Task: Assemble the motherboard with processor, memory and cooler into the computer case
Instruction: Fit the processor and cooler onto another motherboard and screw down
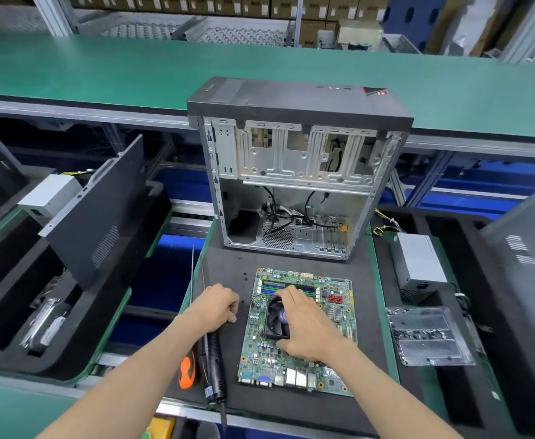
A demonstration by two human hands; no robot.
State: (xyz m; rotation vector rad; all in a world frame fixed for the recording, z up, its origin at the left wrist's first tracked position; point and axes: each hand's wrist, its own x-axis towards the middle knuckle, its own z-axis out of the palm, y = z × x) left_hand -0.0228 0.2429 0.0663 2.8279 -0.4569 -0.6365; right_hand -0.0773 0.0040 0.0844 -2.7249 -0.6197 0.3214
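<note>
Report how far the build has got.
Done: memory and cooler sit on the motherboard, which lies flat on the mat. In hand: right hand grips the cooler; left hand rests curled beside the board. Left: the case stands open and holds no board.

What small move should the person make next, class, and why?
Probably bring the left hand to the motherboard's left edge. The right hand already grips the cooler, the board lies flat on the mat, and the open case waits behind it.
</note>
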